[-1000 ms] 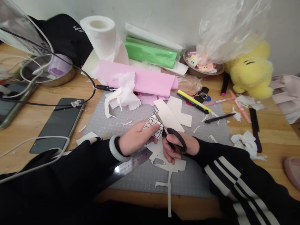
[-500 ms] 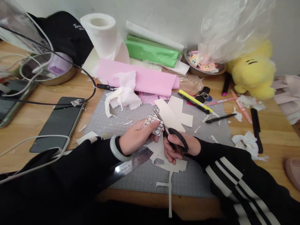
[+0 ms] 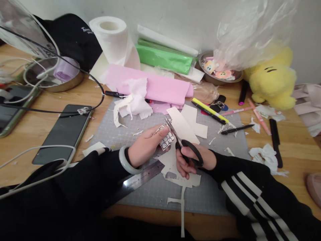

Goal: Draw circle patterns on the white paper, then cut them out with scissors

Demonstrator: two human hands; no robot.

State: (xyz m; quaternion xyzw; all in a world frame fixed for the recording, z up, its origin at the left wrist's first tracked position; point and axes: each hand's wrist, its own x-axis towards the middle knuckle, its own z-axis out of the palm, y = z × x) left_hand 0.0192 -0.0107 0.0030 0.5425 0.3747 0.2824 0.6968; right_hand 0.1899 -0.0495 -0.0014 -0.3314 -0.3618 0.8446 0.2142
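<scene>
My left hand (image 3: pixel 146 146) pinches a small white paper piece (image 3: pixel 167 142) drawn with a black scale-like pattern, the thumb lying over its face. Black-handled scissors (image 3: pixel 192 150) are gripped in my right hand (image 3: pixel 187 163), with fingers through the loops. Their blades point up and to the left, along the right edge of the patterned paper; whether they touch it I cannot tell. Below the hands lie cut white card scraps (image 3: pixel 184 179) on a grey gridded cutting mat (image 3: pixel 140 197). White card strips (image 3: pixel 182 125) lie just beyond the scissors.
A metal ruler (image 3: pixel 142 177) lies under my left wrist. Pens, including a yellow marker (image 3: pixel 209 110), are at right. Behind are folded pink paper (image 3: pixel 163 85), a paper roll (image 3: pixel 112 42) and a yellow plush toy (image 3: pixel 272 78). A phone (image 3: pixel 64 134) and cables lie at left.
The patterned paper has tilted in my left hand, its lower part swinging down and left. The scissors stay beside it in nearly the same place. The whole view has shifted slightly.
</scene>
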